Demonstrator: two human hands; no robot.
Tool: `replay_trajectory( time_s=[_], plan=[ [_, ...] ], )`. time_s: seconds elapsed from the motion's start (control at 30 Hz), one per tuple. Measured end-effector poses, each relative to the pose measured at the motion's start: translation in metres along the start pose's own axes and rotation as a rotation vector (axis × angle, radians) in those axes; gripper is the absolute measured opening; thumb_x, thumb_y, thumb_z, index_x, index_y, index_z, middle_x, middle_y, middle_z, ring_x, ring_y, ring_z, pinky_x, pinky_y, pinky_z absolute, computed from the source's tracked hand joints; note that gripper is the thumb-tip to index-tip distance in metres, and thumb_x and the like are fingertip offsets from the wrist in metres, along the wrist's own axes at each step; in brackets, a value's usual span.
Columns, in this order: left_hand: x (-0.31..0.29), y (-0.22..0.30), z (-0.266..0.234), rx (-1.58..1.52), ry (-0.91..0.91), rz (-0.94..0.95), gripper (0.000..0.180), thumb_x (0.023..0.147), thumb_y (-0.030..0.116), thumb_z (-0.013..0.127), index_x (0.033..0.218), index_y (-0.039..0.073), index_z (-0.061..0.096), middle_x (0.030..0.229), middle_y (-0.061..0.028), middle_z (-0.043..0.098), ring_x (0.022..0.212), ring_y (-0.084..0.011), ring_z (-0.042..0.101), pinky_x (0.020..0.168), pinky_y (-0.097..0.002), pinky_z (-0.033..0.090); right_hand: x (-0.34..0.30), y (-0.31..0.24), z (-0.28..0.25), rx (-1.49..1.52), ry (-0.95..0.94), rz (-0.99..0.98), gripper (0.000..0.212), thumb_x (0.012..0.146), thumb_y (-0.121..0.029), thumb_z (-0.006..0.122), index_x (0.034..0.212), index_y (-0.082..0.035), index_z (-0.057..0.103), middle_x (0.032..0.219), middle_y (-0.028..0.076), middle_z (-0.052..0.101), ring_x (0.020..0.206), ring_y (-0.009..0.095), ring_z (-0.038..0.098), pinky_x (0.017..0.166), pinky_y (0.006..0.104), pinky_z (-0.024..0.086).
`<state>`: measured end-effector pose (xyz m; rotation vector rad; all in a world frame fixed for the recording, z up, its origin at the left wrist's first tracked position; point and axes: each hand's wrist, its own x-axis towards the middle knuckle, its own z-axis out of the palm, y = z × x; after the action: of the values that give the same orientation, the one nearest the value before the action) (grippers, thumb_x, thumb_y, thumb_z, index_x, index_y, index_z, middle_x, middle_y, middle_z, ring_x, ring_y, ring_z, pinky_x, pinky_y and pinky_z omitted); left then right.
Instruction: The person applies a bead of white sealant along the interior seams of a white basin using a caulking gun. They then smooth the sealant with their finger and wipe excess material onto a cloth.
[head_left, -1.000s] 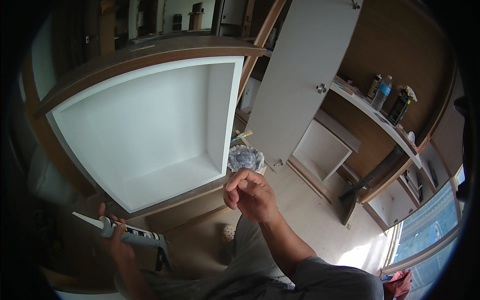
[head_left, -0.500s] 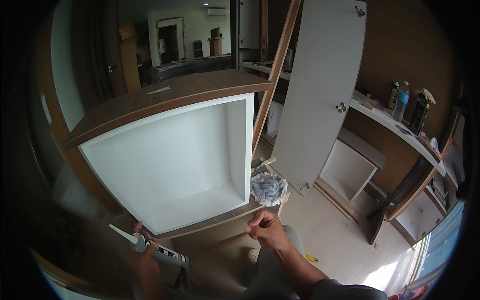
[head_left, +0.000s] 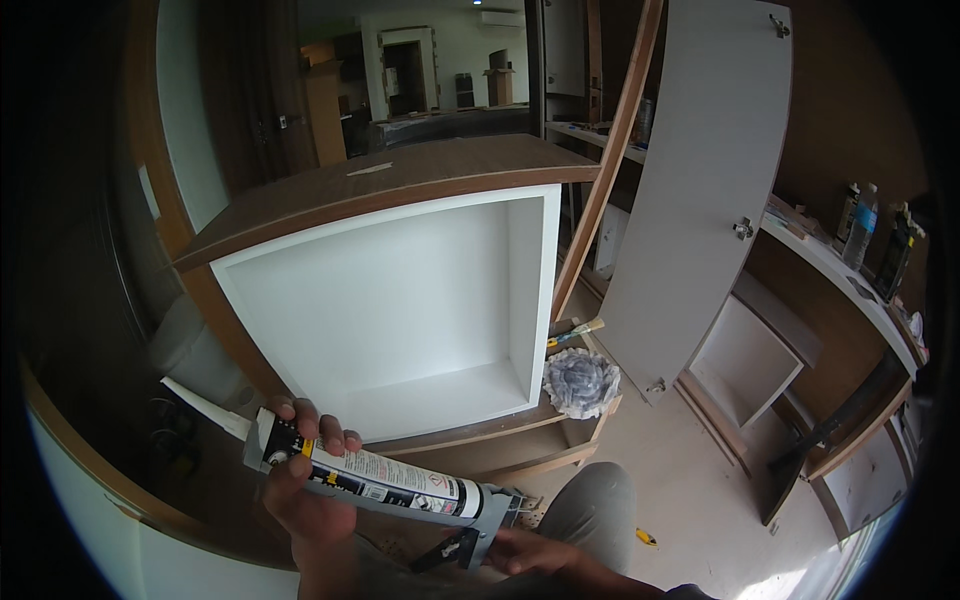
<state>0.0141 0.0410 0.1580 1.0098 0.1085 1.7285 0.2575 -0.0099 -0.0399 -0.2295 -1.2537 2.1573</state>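
Observation:
A caulking gun point(head_left: 478, 530) loaded with a white-and-black sealant cartridge point(head_left: 400, 482) lies across the lower part of the view. Its long white nozzle point(head_left: 205, 408) points left. My left hand point(head_left: 315, 490) is wrapped round the front of the barrel, fingers over the top. At the rear end, my right hand point(head_left: 530, 552) is closed at the gun's handle, its fingertips partly hidden behind the frame. Just beyond the gun stands an open-fronted cabinet box point(head_left: 400, 290) with a white inside and a brown wood-look top point(head_left: 400, 180).
A plastic-lined bowl point(head_left: 582, 382) and a paintbrush point(head_left: 577, 332) rest beside the cabinet's right corner. A white door panel point(head_left: 695, 200) with hinges leans behind. On the right shelf point(head_left: 850, 270) are bottles. A yellow-handled tool point(head_left: 647, 538) lies on the floor by my knee.
The caulking gun has come up and nearer, still in my left hand. My right hand has dropped from beside the bowl to the gun's rear. The view has shifted left.

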Motion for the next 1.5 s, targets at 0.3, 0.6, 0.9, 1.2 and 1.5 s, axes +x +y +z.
replay_trajectory(
  time_s=[0.3,0.6,0.9,1.2,1.5],
  plan=[
    [-0.007,-0.016,0.045,0.026,0.224,-0.091,0.035,0.090,0.002,0.071,0.122,0.010,0.059,0.108,-0.0060,0.061,0.097,-0.0229,0.065,0.090,-0.0437,0.052,0.004,0.014,0.035,0.608,-0.194,-0.194,0.036,0.098,-0.038,0.071,0.120,-0.011,0.062,0.130,0.014,0.064,0.143,0.037,0.049,0.123,0.0615,0.028],
    [-0.025,-0.014,0.052,0.075,0.208,-0.203,0.035,0.089,0.001,0.069,0.121,0.011,0.059,0.107,-0.0056,0.060,0.099,-0.0257,0.065,0.091,-0.0442,0.052,-0.018,0.051,0.042,0.756,-0.334,-0.149,0.032,0.088,-0.044,0.073,0.090,-0.019,0.053,0.087,0.000,0.046,0.089,0.023,0.050,0.112,0.0545,0.041],
    [-0.038,-0.021,0.056,0.070,0.083,-0.216,0.040,0.085,-0.003,0.072,0.119,0.011,0.056,0.109,-0.0061,0.058,0.100,-0.0228,0.066,0.092,-0.0431,0.055,-0.033,0.055,0.040,0.643,-0.211,-0.199,0.028,0.099,-0.038,0.057,0.080,-0.017,0.051,0.073,-0.001,0.045,0.076,0.022,0.049,0.093,0.0500,0.046],
    [-0.046,-0.022,0.055,0.032,0.069,-0.209,0.042,0.085,-0.008,0.071,0.119,0.011,0.055,0.111,-0.0063,0.058,0.102,-0.0184,0.065,0.094,-0.0395,0.056,-0.035,0.051,0.038,0.581,-0.134,-0.219,0.037,0.101,-0.042,0.054,0.075,-0.016,0.049,0.068,-0.001,0.044,0.068,0.023,0.047,0.082,0.0487,0.047],
    [-0.053,-0.016,0.047,0.041,0.082,-0.185,0.042,0.084,-0.010,0.070,0.117,0.010,0.055,0.111,-0.0069,0.056,0.105,-0.0180,0.062,0.094,-0.0385,0.055,-0.031,0.066,0.034,0.601,-0.153,-0.210,0.041,0.103,-0.046,0.054,0.076,-0.016,0.050,0.068,-0.001,0.045,0.067,0.023,0.047,0.083,0.0480,0.047]
  ],
)
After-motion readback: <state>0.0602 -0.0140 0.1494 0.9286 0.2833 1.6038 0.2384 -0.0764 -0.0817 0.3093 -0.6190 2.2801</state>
